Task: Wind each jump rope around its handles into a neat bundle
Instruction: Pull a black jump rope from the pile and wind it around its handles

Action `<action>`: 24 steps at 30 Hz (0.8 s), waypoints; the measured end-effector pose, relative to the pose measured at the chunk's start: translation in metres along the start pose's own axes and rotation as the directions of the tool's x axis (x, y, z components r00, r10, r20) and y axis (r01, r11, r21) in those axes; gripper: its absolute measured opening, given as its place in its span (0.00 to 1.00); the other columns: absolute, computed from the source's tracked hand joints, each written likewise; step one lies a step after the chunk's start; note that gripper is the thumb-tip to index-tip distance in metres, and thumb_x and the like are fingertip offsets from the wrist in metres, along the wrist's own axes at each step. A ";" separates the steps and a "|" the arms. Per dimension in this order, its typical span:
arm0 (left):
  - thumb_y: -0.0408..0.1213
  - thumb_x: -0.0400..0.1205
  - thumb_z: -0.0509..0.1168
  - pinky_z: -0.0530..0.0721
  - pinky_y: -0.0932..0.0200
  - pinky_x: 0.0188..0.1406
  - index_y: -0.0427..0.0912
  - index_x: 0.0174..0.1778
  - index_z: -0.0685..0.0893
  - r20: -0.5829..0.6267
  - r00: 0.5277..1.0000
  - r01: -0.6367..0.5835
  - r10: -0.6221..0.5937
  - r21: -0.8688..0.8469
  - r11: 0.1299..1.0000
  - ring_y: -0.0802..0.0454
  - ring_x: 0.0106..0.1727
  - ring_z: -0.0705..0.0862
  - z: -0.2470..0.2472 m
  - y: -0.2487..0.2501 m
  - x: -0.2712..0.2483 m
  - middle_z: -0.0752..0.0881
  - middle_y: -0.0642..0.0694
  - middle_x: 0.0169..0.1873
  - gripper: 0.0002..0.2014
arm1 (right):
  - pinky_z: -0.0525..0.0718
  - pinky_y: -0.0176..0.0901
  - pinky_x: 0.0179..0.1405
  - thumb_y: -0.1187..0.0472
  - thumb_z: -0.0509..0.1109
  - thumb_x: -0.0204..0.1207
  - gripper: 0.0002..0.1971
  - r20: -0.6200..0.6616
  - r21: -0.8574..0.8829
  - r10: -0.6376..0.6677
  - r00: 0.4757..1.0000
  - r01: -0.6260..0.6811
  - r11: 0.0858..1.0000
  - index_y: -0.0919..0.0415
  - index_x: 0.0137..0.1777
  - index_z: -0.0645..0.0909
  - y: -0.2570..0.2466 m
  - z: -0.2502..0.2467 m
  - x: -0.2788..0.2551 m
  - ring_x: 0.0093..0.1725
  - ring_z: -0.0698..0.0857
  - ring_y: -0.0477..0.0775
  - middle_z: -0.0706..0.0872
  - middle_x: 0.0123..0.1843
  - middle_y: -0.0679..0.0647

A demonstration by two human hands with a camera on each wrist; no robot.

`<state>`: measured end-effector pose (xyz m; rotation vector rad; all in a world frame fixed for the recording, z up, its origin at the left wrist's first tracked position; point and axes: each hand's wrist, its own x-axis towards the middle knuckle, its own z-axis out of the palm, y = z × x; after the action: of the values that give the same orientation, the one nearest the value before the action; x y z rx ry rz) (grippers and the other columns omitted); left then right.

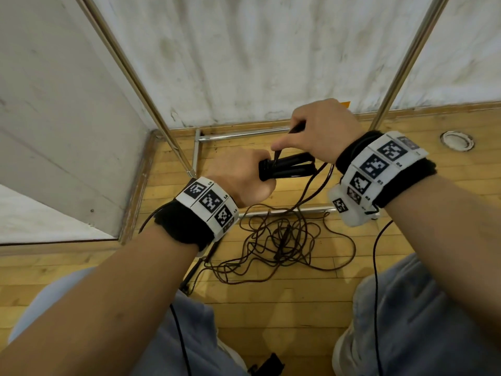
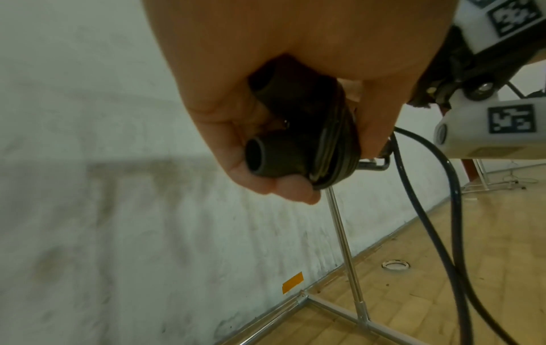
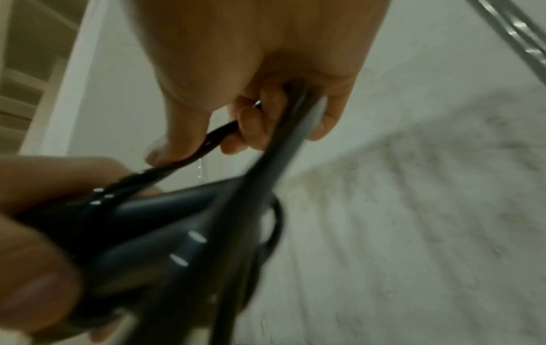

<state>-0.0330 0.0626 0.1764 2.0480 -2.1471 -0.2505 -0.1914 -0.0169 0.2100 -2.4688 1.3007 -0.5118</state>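
A person looks down at their own two forearms, each wearing a black wrist strap with white coded tags. The left hand (image 1: 238,177) is curled in a fist around two black handles (image 1: 287,166) held side by side, their free ends pointing toward the right hand. In the left wrist view the two round handle butts (image 2: 266,158) stick out of the fist, with several turns of cord already wrapped round them just beside the fingers (image 2: 292,190).

The right hand (image 1: 320,131) sits just above and beyond the handles, fingers curled, pinching a stretch of thin dark rope (image 1: 276,156) that runs taut down to the handles. The right wrist view is blurred but shows the rope passing between thumb and fingers.

Below both hands, the rest of the rope lies in a loose tangle (image 1: 282,240) on the wooden floor (image 1: 284,299), near a metal frame (image 1: 244,134) by a white wall (image 1: 271,50).
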 end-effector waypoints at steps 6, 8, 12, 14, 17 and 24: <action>0.49 0.72 0.69 0.77 0.57 0.31 0.56 0.41 0.81 -0.012 0.992 -0.127 0.127 -0.166 0.978 0.54 0.33 0.81 -0.018 0.001 -0.011 0.81 0.57 0.28 0.06 | 0.62 0.29 0.15 0.33 0.74 0.58 0.29 0.153 0.276 0.082 0.985 -0.122 0.953 0.60 0.22 0.72 0.018 -0.010 0.004 0.17 0.63 0.44 0.63 0.15 0.44; 0.50 0.70 0.69 0.76 0.56 0.32 0.51 0.42 0.83 -0.075 0.988 -0.148 0.131 -0.308 0.940 0.54 0.33 0.81 -0.026 0.004 -0.016 0.82 0.55 0.29 0.10 | 0.63 0.26 0.15 0.34 0.72 0.59 0.28 0.197 0.406 0.064 0.978 -0.141 0.903 0.62 0.25 0.76 0.015 -0.009 0.000 0.15 0.64 0.44 0.67 0.16 0.44; 0.48 0.68 0.70 0.84 0.49 0.38 0.49 0.47 0.86 -0.168 0.985 -0.126 0.037 -0.560 0.819 0.52 0.35 0.85 -0.039 0.010 -0.020 0.86 0.51 0.32 0.14 | 0.72 0.27 0.19 0.67 0.68 0.78 0.06 0.230 0.436 0.089 0.969 -0.184 0.881 0.63 0.39 0.79 0.006 0.007 -0.013 0.16 0.76 0.33 0.79 0.26 0.44; 0.46 0.69 0.70 0.86 0.40 0.39 0.43 0.46 0.85 -0.190 0.981 -0.102 -0.032 -0.652 0.751 0.44 0.35 0.86 -0.042 0.011 -0.019 0.87 0.44 0.33 0.14 | 0.71 0.35 0.20 0.66 0.60 0.80 0.20 0.233 0.552 0.061 0.971 -0.183 0.814 0.57 0.25 0.74 0.001 0.019 -0.010 0.12 0.70 0.42 0.74 0.16 0.42; 0.44 0.71 0.69 0.86 0.37 0.34 0.39 0.47 0.84 -0.208 0.970 -0.079 -0.123 -0.756 0.650 0.35 0.34 0.87 -0.044 0.009 -0.016 0.88 0.37 0.34 0.14 | 0.69 0.39 0.21 0.52 0.57 0.82 0.25 0.252 0.703 0.014 0.968 -0.193 0.684 0.52 0.20 0.73 -0.011 0.029 -0.006 0.17 0.67 0.49 0.72 0.18 0.47; 0.42 0.74 0.67 0.85 0.51 0.23 0.49 0.49 0.77 -0.279 0.916 -0.115 -0.289 -0.871 0.477 0.42 0.31 0.86 -0.055 0.008 -0.007 0.86 0.45 0.36 0.09 | 0.69 0.33 0.25 0.54 0.57 0.83 0.10 -0.157 0.570 0.035 0.987 0.061 0.819 0.52 0.42 0.76 -0.029 0.036 -0.009 0.23 0.72 0.39 0.75 0.27 0.44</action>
<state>-0.0280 0.0698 0.2316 1.3830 -1.1958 -0.7173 -0.1589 0.0094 0.1884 -1.9563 0.9862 -0.9663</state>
